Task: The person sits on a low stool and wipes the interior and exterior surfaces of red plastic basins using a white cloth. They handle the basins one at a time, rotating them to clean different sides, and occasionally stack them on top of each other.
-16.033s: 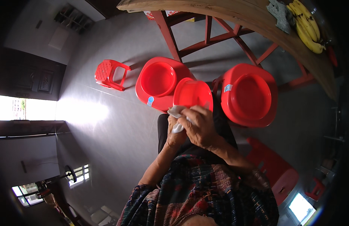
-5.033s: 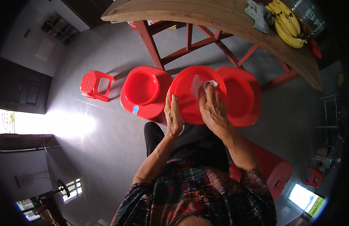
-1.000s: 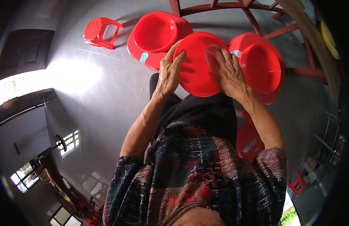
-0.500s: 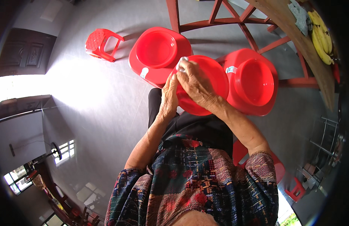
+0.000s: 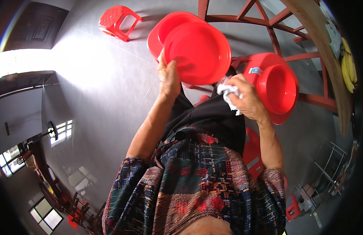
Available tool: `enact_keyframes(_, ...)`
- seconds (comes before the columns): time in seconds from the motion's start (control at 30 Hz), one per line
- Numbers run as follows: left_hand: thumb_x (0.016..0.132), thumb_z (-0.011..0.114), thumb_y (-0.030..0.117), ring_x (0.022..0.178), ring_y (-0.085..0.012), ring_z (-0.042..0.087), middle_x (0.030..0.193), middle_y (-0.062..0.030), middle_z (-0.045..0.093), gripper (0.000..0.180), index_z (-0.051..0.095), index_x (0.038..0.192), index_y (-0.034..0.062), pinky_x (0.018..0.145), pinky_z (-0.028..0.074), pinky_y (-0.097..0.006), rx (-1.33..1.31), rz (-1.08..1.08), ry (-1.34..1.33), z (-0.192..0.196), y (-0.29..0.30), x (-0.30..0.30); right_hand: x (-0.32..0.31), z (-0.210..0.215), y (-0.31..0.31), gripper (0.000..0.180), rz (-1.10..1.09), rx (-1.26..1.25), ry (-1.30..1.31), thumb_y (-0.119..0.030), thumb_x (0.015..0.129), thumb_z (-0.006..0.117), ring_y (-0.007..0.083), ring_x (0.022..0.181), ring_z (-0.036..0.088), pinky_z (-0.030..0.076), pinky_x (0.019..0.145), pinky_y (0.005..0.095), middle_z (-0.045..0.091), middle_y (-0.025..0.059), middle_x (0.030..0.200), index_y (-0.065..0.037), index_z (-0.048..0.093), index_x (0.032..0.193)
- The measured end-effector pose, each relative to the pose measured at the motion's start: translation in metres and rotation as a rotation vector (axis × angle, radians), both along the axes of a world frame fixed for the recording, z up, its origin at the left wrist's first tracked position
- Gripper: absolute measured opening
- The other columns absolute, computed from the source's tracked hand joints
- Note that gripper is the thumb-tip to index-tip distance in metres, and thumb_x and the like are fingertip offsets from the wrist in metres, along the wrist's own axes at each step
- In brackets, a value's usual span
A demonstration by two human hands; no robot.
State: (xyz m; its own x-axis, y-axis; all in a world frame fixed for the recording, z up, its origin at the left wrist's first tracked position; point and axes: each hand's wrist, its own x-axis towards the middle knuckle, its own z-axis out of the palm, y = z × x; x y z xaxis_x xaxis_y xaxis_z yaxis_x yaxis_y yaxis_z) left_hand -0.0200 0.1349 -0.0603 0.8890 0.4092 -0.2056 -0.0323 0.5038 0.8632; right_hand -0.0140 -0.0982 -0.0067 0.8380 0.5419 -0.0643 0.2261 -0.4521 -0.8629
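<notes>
A round red plastic plate [image 5: 197, 53] is tilted up in my left hand [image 5: 169, 80], whose fingers and thumb grip its near left rim. My right hand [image 5: 247, 98] is closed on a crumpled white cloth [image 5: 229, 94], apart from the plate and to its lower right. Behind the held plate, a red stool [image 5: 153, 41] bears another red dish [image 5: 167, 27], mostly hidden. To the right of my right hand stands a second red stool [image 5: 259, 62] with a round red dish [image 5: 279, 90] on it.
A small red stool [image 5: 115, 21] stands on the grey floor at the far left. A wooden table [image 5: 318, 35] with red-brown legs runs along the right, with bananas [image 5: 347, 68] and a grey cloth [image 5: 333, 39] by its edge. A metal rack [image 5: 330, 164] stands at the lower right.
My right hand with the cloth has left the plate and moved right and nearer. My left hand has raised the plate away to the upper left. The view has shifted slightly.
</notes>
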Motion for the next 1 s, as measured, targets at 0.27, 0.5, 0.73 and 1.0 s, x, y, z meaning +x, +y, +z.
enact_keyframes(0.27,0.083,0.046,-0.007,0.094,-0.0379,0.06,0.106,-0.0193,0.056,0.043,0.041,0.124,0.0045,0.075,0.052,-0.061,-0.797,-0.314,0.338,0.002,-0.013,-0.005,-0.006,-0.014,0.045,0.037,-0.38,0.321,-0.538,-0.009,0.085,0.055,0.0323,0.117,0.041,0.034,0.1,0.0421,0.041,0.0199,0.124,-0.001,0.044,0.119)
enact_keyframes(0.5,0.085,0.042,0.0,0.098,-0.0403,0.059,0.111,-0.023,0.055,0.043,0.039,0.127,0.0007,0.076,0.052,-0.059,-0.861,-0.45,0.357,-0.011,-0.002,-0.035,0.03,-0.006,0.047,0.028,-0.551,0.712,0.055,-0.015,0.094,0.046,0.0111,0.095,0.054,0.044,0.084,0.0251,0.057,0.0063,0.105,-0.001,0.05,0.117)
enact_keyframes(0.73,0.092,0.041,0.013,0.102,-0.0307,0.06,0.116,-0.0171,0.058,0.039,0.041,0.129,0.0007,0.078,0.054,-0.045,-0.781,-0.444,0.41,0.007,-0.008,-0.04,0.018,0.03,0.051,0.026,-0.22,0.353,-0.39,-0.011,0.084,0.054,0.0229,0.091,0.054,0.047,0.079,0.037,0.052,0.0128,0.11,-0.002,0.055,0.108)
enact_keyframes(1.0,0.081,0.047,-0.006,0.084,-0.0333,0.065,0.109,-0.0181,0.059,0.05,0.04,0.13,0.0045,0.057,0.058,-0.046,-0.745,-0.633,0.427,0.002,-0.008,-0.042,0.019,0.03,0.033,0.017,-0.236,0.486,-0.281,-0.007,0.078,0.053,0.0257,0.096,0.052,0.042,0.087,0.0344,0.051,0.0154,0.107,0.0,0.057,0.094)
